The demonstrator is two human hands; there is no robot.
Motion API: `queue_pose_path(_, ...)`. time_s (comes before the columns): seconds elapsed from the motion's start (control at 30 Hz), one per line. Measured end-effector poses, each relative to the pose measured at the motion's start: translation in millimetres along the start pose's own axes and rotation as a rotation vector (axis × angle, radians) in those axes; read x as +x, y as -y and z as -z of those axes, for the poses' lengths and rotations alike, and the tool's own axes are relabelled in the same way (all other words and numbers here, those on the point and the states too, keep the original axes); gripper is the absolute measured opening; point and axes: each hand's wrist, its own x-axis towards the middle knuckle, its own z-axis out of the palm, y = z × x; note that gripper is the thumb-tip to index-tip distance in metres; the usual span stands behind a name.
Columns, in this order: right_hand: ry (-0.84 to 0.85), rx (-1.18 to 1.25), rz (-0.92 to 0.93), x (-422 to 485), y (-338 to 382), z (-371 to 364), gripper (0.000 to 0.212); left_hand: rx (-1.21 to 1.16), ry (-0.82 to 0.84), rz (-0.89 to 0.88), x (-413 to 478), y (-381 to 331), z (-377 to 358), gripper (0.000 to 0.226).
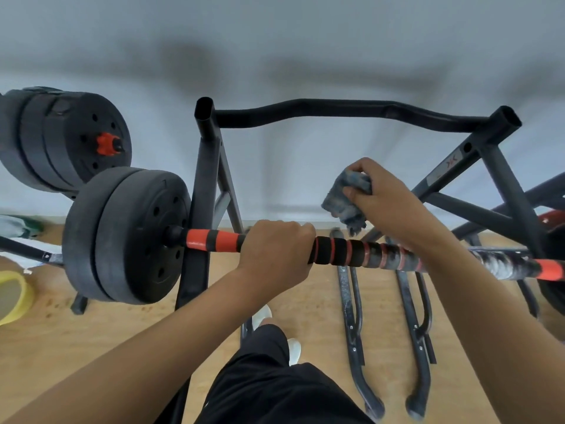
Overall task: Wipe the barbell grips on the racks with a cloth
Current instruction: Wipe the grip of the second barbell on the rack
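Nearest, below the barbell grip: black trousers and white shoes. On the barbell grip itself, left hand, fingers curled fully round the foam, near the black weight plates. Just above the grip, right hand clutching a bunched grey cloth. Under and behind the grip, dark rack carrying the bar. Farthest, up-left of the grip, a second stack of plates.

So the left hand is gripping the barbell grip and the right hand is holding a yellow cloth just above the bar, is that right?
Not quite: the cloth is grey-blue, not yellow. The rest stands: the head view shows the left hand gripping the barbell grip and the right hand holding the cloth just above the bar.
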Motion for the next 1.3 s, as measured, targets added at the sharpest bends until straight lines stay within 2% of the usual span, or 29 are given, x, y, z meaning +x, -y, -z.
queue_pose_path(0.07,-0.042,-0.05,0.022,-4.4,-5.7,3.6,0.01,-0.009,0.011,-0.012,1.1,2.2,1.4,0.026)
queue_pose_path(0.17,0.03,-0.168,0.055,-16.2,-8.9,3.4,0.006,-0.015,0.07,-0.03,3.8,4.3,5.4,0.032)
queue_pose_path(0.3,0.041,-0.245,0.116,-27.3,-3.3,-5.7,0.014,-0.022,0.165,-0.004,18.5,7.4,14.0,0.037)
queue_pose_path(0.43,0.005,-0.468,0.228,-30.5,-1.9,-19.0,0.018,-0.064,0.268,0.005,30.3,12.6,16.6,0.036)
queue_pose_path(0.57,-0.052,-0.508,0.284,-44.6,-3.2,-34.0,0.015,-0.116,0.285,0.025,31.9,13.4,15.7,0.039)
queue_pose_path(0.7,-0.081,-0.486,0.284,-59.7,-4.0,-36.3,0.016,-0.21,0.417,0.041,41.3,16.0,19.7,0.039)
queue_pose_path(0.77,-0.053,-0.465,0.268,-55.9,-4.9,-32.9,0.019,-0.218,0.365,0.018,40.6,18.5,18.3,0.038)
queue_pose_path(0.83,-0.039,-0.4,0.238,-45.6,-3.5,-27.0,0.028,-0.143,0.163,-0.059,31.0,20.0,10.5,0.038)
queue_pose_path(0.9,-0.048,-0.376,0.224,-36.1,2.4,-24.5,0.016,-0.013,-0.057,-0.152,20.7,17.4,-1.0,0.047)
queue_pose_path(0.97,-0.025,-0.459,0.233,-32.5,6.1,-26.4,0.005,0.033,-0.152,-0.146,16.0,13.1,-8.9,0.05)
queue_pose_path(1.07,-0.026,-0.507,0.239,-37.7,4.5,-30.7,0.011,0.027,-0.115,-0.117,21.1,11.5,-9.2,0.043)
queue_pose_path(1.2,-0.067,-0.587,0.294,-43.9,0.5,-34.3,0.006,-0.035,-0.026,-0.11,27.4,17.4,-3.8,0.051)
queue_pose_path(1.3,-0.08,-0.616,0.343,-49.6,-0.7,-32.8,0.015,-0.068,0.048,-0.101,30.8,19.0,-0.3,0.053)
